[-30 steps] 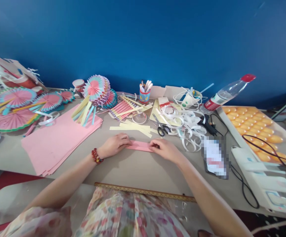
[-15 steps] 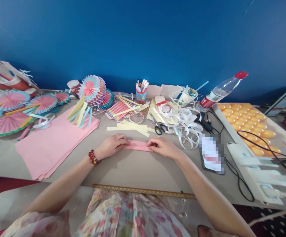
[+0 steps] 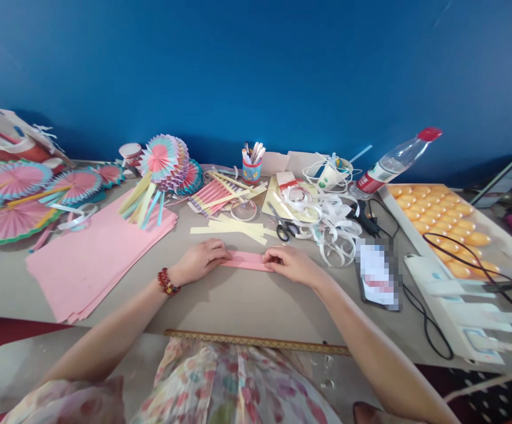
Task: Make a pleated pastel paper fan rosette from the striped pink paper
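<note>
A narrow folded strip of pink paper (image 3: 247,260) lies flat on the grey table (image 3: 238,300) in front of me. My left hand (image 3: 202,259), with a red bead bracelet on its wrist, pinches the strip's left end with curled fingers. My right hand (image 3: 291,264) pinches the strip's right end the same way. Both hands rest on the tabletop.
A stack of pink sheets (image 3: 96,253) lies to the left, with paper fans (image 3: 15,197) beyond it. Behind the hands are yellow strips (image 3: 233,228), scissors (image 3: 284,227), white paper curls (image 3: 339,235), a pen cup (image 3: 251,168) and a plastic bottle (image 3: 392,162). A phone (image 3: 377,274), cables and a tray of orange shapes (image 3: 445,221) sit right.
Both hands stay on the ends of the pink strip. The view has drifted slightly, so everything sits a little further left than a second ago.
</note>
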The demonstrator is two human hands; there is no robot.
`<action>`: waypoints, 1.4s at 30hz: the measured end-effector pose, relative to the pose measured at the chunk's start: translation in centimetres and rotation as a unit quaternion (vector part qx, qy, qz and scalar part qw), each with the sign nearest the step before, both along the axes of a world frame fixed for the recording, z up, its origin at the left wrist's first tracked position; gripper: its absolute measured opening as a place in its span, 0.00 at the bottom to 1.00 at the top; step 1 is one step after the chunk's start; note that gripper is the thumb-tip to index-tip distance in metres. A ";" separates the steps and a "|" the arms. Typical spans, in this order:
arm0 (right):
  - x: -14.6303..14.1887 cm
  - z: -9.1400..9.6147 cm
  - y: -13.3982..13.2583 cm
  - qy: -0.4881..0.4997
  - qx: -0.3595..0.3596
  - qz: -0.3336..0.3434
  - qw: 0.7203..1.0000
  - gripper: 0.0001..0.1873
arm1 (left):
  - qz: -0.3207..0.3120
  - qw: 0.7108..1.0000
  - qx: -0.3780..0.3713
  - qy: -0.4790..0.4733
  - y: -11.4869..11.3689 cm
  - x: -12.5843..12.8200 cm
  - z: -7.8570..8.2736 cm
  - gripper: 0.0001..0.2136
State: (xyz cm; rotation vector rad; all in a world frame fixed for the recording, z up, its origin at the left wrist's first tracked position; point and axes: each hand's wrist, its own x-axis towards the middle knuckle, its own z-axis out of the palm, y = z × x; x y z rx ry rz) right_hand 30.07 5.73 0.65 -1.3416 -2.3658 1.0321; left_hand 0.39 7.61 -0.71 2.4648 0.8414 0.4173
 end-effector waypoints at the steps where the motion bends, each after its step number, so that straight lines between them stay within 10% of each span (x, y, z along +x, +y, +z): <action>1: 0.0 0.0 0.0 -0.001 0.002 0.001 1.000 0.05 | -0.002 1.000 0.001 0.000 0.0 0.0 0.0 0.15; 24: 0.0 -0.6 -1.3 -0.003 0.099 0.028 0.995 0.08 | -0.001 1.000 0.010 0.012 0.0 -0.1 0.0 0.15; 42: -1.2 -1.9 -4.4 -0.187 0.314 0.053 0.929 0.18 | -0.086 0.954 0.228 0.174 -1.2 0.6 0.7 0.19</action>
